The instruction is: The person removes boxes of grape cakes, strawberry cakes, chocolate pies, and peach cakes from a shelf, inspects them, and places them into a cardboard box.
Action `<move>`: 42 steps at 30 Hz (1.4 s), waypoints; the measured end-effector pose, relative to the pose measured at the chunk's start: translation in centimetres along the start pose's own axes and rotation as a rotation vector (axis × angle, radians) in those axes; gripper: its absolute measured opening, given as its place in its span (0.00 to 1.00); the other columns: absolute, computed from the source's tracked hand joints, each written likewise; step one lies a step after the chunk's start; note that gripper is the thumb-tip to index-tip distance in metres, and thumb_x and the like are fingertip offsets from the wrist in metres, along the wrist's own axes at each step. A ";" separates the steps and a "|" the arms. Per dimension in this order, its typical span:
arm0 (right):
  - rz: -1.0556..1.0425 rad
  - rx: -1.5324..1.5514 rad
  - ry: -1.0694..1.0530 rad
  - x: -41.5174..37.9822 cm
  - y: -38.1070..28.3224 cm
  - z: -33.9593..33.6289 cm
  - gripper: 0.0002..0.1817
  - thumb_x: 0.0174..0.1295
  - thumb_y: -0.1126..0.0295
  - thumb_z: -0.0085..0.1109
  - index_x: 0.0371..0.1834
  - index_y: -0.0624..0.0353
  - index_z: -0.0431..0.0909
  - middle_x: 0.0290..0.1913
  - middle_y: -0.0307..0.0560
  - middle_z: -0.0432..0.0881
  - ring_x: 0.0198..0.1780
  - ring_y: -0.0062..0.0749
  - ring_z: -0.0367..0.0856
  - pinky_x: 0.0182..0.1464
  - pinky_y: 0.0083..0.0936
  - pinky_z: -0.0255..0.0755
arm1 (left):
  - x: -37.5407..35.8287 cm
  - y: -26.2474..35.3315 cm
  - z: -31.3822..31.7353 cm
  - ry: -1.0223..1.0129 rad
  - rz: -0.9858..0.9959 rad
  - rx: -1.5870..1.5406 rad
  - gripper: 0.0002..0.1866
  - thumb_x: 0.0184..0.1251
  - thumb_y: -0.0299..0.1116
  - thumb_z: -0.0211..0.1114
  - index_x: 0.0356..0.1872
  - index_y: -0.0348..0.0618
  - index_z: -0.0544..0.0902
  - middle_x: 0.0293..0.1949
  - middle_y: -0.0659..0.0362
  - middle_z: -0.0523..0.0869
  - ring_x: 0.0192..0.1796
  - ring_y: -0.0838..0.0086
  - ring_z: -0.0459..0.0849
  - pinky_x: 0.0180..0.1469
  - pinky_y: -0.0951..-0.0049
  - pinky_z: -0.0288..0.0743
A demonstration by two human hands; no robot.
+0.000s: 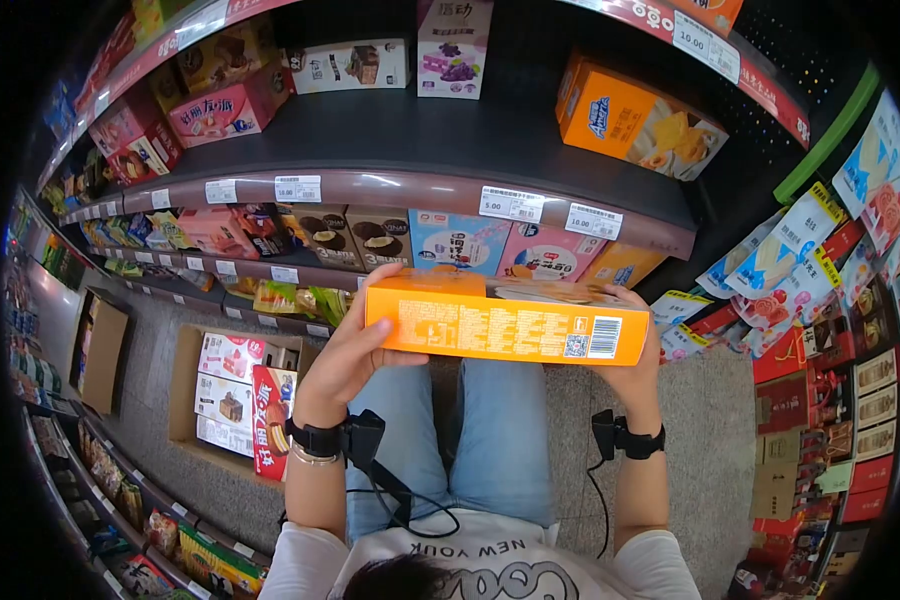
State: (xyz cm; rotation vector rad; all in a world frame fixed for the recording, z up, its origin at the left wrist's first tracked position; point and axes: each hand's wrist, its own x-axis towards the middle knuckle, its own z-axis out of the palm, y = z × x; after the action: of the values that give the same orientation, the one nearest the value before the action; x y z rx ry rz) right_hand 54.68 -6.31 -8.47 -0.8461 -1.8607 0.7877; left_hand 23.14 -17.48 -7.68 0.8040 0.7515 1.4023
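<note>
Both my hands hold an orange snack box (510,325) level in front of me, with its printed side and barcode turned up toward the camera. My left hand (355,340) is wrapped around the left end, its thumb on the printed side. At the right end, my right hand (635,375) grips from behind and below; most of its fingers are hidden by the box. A similar orange box (635,120) stands on the shelf (410,140) ahead, at the right. Farther left on that shelf are a white box (350,66), a purple grape box (453,50) and a pink box (220,112).
A lower shelf holds a blue box (460,240), a pink box (550,252) and brown boxes. On the floor at left stands an open carton (185,400) with white boxes and a red box (273,420). Hanging packets (795,240) line the right side. Cables dangle from both wrist straps.
</note>
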 end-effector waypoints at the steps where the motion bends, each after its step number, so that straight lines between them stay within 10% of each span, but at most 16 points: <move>1: 0.003 0.000 0.002 0.0 -0.2 0.1 0.43 0.40 0.68 0.80 0.62 0.59 0.66 0.59 0.50 0.75 0.59 0.35 0.76 0.62 0.31 0.69 | 0.0 0.2 0.3 0.036 -0.006 0.029 0.33 0.68 0.40 0.59 0.71 0.53 0.56 0.65 0.54 0.66 0.61 0.64 0.76 0.51 0.61 0.82; 14: 0.002 0.063 -0.036 0.2 -1.9 2.4 0.46 0.39 0.65 0.80 0.64 0.60 0.65 0.60 0.50 0.75 0.59 0.35 0.75 0.62 0.30 0.68 | -2.2 0.7 -0.5 0.136 0.061 -0.001 0.33 0.65 0.30 0.61 0.70 0.53 0.58 0.62 0.53 0.69 0.60 0.65 0.77 0.52 0.62 0.82; 21: 0.009 0.317 -0.208 1.0 -2.1 6.4 0.47 0.48 0.54 0.74 0.67 0.62 0.59 0.70 0.54 0.59 0.67 0.37 0.65 0.67 0.32 0.60 | -6.8 1.4 -3.6 0.233 0.218 -0.041 0.13 0.73 0.42 0.55 0.50 0.50 0.67 0.55 0.60 0.72 0.60 0.73 0.72 0.59 0.72 0.69; 24: 0.087 0.463 -0.288 1.6 -2.7 10.0 0.45 0.53 0.52 0.69 0.69 0.63 0.56 0.74 0.56 0.51 0.70 0.37 0.61 0.69 0.31 0.57 | -10.0 2.6 -5.0 0.349 0.213 -0.013 0.06 0.72 0.32 0.54 0.45 0.49 0.69 0.70 0.59 0.58 0.70 0.70 0.61 0.68 0.70 0.59; 29: -0.035 0.580 -0.416 3.1 -7.2 18.4 0.42 0.57 0.65 0.65 0.72 0.62 0.53 0.67 0.51 0.63 0.66 0.33 0.65 0.66 0.28 0.60 | -16.1 3.9 -7.4 0.591 0.332 -0.001 0.36 0.63 0.22 0.55 0.73 0.46 0.54 0.68 0.52 0.63 0.69 0.65 0.64 0.69 0.68 0.59; 33: 0.116 0.646 -0.503 3.7 -9.0 25.4 0.34 0.61 0.71 0.61 0.70 0.63 0.58 0.65 0.52 0.66 0.65 0.32 0.66 0.65 0.27 0.62 | -21.4 3.8 -10.0 0.739 0.370 -0.089 0.44 0.57 0.17 0.58 0.75 0.46 0.48 0.66 0.49 0.67 0.66 0.64 0.70 0.66 0.65 0.65; 42: 0.039 0.552 -0.679 2.7 -9.5 43.4 0.24 0.56 0.64 0.67 0.55 0.62 0.74 0.49 0.50 0.79 0.51 0.35 0.79 0.53 0.28 0.71 | -29.3 -0.1 -20.9 1.110 0.388 -0.256 0.27 0.71 0.24 0.55 0.69 0.40 0.58 0.59 0.50 0.75 0.59 0.63 0.77 0.59 0.64 0.76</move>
State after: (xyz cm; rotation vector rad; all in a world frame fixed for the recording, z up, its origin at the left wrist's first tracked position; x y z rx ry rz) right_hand 12.02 -16.75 -15.95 -0.2655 -2.0193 1.6677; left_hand 4.52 -45.90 -19.53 -0.1235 1.2367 2.2600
